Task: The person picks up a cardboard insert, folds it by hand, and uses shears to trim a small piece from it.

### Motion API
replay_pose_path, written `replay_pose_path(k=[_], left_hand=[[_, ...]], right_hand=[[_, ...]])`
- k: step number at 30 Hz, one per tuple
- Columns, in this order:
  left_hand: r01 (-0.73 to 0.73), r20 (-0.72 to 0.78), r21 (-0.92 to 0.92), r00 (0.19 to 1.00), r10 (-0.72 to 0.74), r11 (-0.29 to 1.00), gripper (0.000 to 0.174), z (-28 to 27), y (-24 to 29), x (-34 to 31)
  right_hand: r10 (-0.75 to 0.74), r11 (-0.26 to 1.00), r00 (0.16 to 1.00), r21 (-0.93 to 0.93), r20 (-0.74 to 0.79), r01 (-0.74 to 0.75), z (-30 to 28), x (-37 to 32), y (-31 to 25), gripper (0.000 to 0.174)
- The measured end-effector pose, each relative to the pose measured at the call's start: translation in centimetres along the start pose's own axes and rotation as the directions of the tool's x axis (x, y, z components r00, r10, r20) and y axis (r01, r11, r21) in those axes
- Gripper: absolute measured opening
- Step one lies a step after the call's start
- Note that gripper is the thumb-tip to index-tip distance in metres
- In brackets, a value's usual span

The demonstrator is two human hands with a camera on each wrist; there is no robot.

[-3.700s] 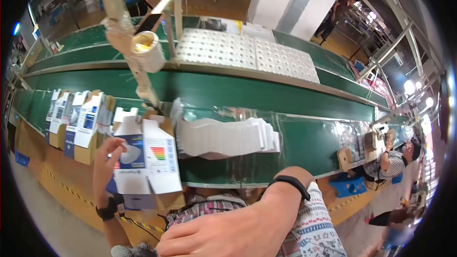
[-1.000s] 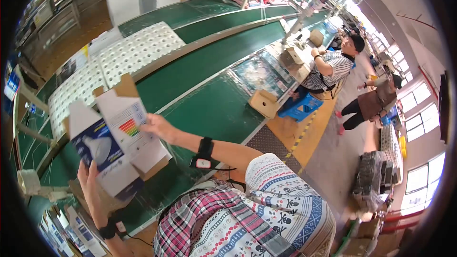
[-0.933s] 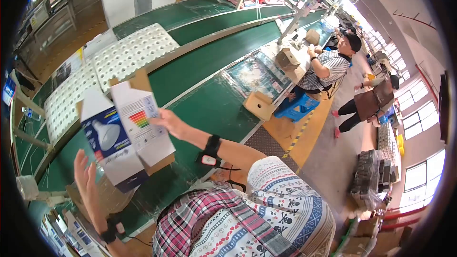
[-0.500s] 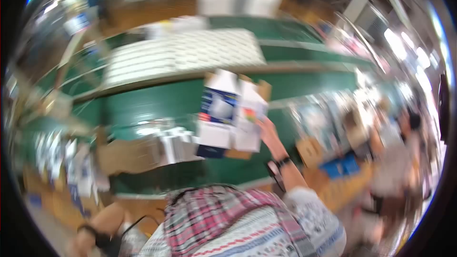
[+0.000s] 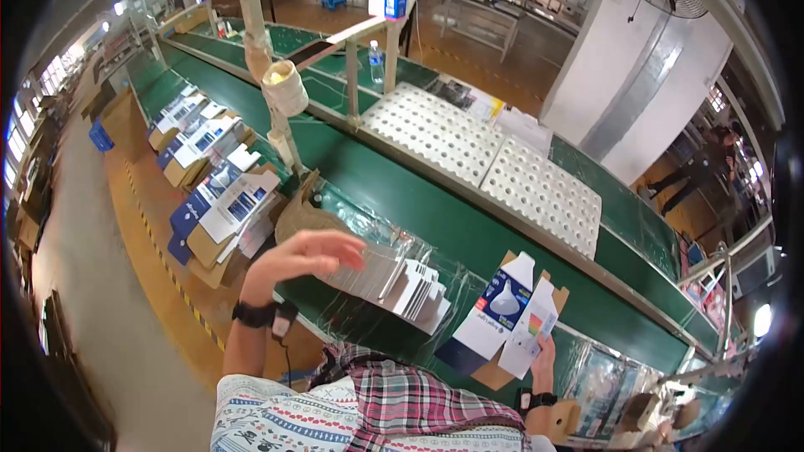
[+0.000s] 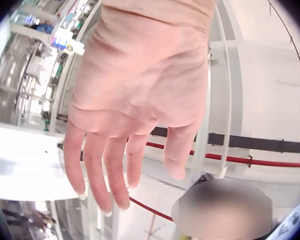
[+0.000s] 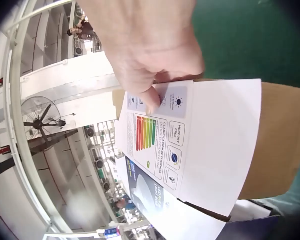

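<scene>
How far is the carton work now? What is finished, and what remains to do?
Done: several opened cartons lie in rows beside the belt. In hand: the right hand pinches one bulb carton, opened up, with its top flaps standing open. The left hand hovers open above the stack of flat cartons. Left: that stack, which seems to hold many more.

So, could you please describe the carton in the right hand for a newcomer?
Follow the near edge of the long green conveyor belt rightward, past the fanned stack of flat white cartons. There the right hand holds one carton upright. Unlike its flat neighbours it is opened up, flaps out, showing a bulb on blue and a coloured energy chart.
</scene>
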State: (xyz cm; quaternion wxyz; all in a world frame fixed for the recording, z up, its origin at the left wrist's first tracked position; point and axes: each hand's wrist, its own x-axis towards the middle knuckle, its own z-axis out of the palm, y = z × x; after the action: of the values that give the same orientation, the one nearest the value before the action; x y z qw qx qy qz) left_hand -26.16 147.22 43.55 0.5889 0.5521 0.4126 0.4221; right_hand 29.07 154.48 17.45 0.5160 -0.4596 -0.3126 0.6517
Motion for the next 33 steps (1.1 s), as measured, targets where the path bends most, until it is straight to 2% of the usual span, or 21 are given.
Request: replay_pose_path(k=[2,4,6,7,10,11,12,14,16,18,20,22,23,24,26,28,29,30,31,32,33], left_hand=[[-0.03,-0.187,0.038,0.982,0.037,0.999,0.038,-4.1,-4.1,0.7],[0.074,-0.523,0.227,0.85,0.057,0.971,0.034,-8.8,-9.5,0.7],[0.256,-0.68,0.462,0.716,0.155,0.849,0.033,-14.5,-15.6,-0.4],[0.262,-0.701,0.481,0.688,0.187,0.837,0.034,-15.7,-16.3,-0.6],[0.27,-0.673,0.54,0.707,0.216,0.797,0.034,-17.5,-16.9,-0.5],[0.261,-0.702,0.466,0.691,0.173,0.846,0.034,-17.6,-16.6,-0.3],[0.238,-0.695,0.437,0.701,0.158,0.867,0.034,-17.0,-15.3,0.0],[0.152,-0.639,0.329,0.762,0.101,0.932,0.036,-16.6,-14.1,0.8],[0.043,-0.541,0.168,0.839,0.055,0.985,0.039,-14.8,-12.1,2.1],[0.068,-0.413,0.158,0.911,0.003,0.985,0.043,-13.5,-11.9,4.0],[0.067,-0.305,0.032,0.951,-0.054,0.997,0.051,-11.1,-12.1,5.8],[0.097,-0.135,-0.113,0.984,-0.112,0.989,0.056,-9.0,-11.5,6.5],[0.167,-0.081,-0.026,0.982,-0.169,0.986,0.054,-8.5,-10.8,6.7],[0.092,-0.086,-0.008,0.992,-0.092,0.996,0.045,-7.8,-10.1,6.2],[0.019,-0.189,-0.097,0.981,-0.037,0.995,0.038,-8.6,-12.7,6.4],[0.047,-0.226,-0.117,0.971,-0.073,0.992,0.033,-10.1,-12.9,5.7],[0.056,-0.222,-0.135,0.971,-0.086,0.989,0.033,-11.2,-14.0,5.5],[0.102,-0.238,-0.091,0.964,-0.121,0.991,0.034,-12.1,-13.5,4.9],[0.068,-0.223,-0.197,0.968,-0.112,0.978,0.04,-12.4,-12.2,4.3],[0.092,-0.244,-0.13,0.962,-0.122,0.987,0.04,-13.2,-11.9,3.9],[0.049,-0.238,-0.16,0.967,-0.086,0.986,0.039,-13.6,-11.2,3.4]], right_hand=[[0.019,0.999,0.999,-0.035,-0.049,-0.021,0.7,-0.1,-0.5,0.034],[0.022,0.999,0.997,0.026,-0.07,-0.021,1.1,-0.1,-0.6,0.036],[0.02,0.992,0.996,0.127,-0.087,-0.009,3.9,-0.2,-1.4,0.037],[0.107,0.982,0.991,0.163,-0.084,-0.093,6.1,-0.7,-2.3,0.037],[0.07,0.989,0.994,0.138,-0.084,-0.058,7.4,0.8,-0.8,0.037],[0.075,0.976,0.994,0.208,-0.08,-0.057,8.5,1.2,-0.5,0.032],[0.06,0.983,0.997,0.177,-0.058,-0.049,10.2,2.0,-0.5,0.03],[0.035,0.993,0.999,0.114,-0.008,-0.033,13.5,3.5,-0.3,0.027],[-0.057,0.997,0.998,0.054,-0.007,0.057,18.3,5.0,0.1,0.02],[-0.052,0.992,0.994,0.122,0.096,0.04,23.2,6.2,0.6,0.022],[-0.049,0.987,0.987,0.156,0.153,0.025,28.3,6.3,0.6,0.025],[-0.102,0.987,0.976,0.142,0.19,0.076,31.9,6.1,1.2,0.026],[-0.129,0.99,0.972,0.08,0.196,0.115,33.1,6.0,1.7,0.025],[-0.157,0.988,0.967,0.02,0.2,0.156,34.1,5.8,2.1,0.025],[-0.16,0.987,0.974,0.022,0.16,0.158,36.0,4.6,2.3,0.023],[-0.153,0.988,0.978,0.004,0.14,0.154,37.1,3.3,2.5,0.023],[-0.141,0.985,0.979,-0.076,0.145,0.153,36.9,3.3,2.9,0.023],[-0.116,0.983,0.977,-0.118,0.18,0.138,37.6,2.4,2.6,0.023],[-0.075,0.974,0.97,-0.193,0.231,0.121,37.4,2.1,2.9,0.023],[0.019,0.952,0.962,-0.3,0.271,0.065,36.6,2.4,3.5,0.024],[0.031,0.94,0.947,-0.33,0.321,0.082,36.8,2.0,3.5,0.024]])
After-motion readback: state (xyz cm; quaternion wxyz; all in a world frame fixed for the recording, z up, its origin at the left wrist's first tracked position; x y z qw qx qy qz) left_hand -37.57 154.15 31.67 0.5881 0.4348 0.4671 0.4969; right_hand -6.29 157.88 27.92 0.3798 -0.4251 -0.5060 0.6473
